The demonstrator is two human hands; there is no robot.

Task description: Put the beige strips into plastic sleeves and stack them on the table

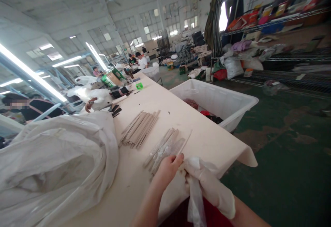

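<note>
Bare and closed, my left hand [169, 166] pinches a thin pale strip [187, 140] that points up and away over the table's near right part. Close beside it, my right hand [192, 172] wears a white glove and is curled on translucent white plastic [197, 199], which hangs down in front of a red garment. Its fingertips are partly hidden. Just beyond my left hand lies a loose bundle of beige strips [161, 147] with clear plastic over it. A larger pile of beige strips [141, 127] rests farther back to the left.
The cream-covered table [201, 134] stretches forward. White cloth [59, 161] is heaped at the left. Against the right edge stands a white plastic tub [232, 104] with red and dark items. Farther off are a green box [139, 86], a wire shelf [279, 22] and people.
</note>
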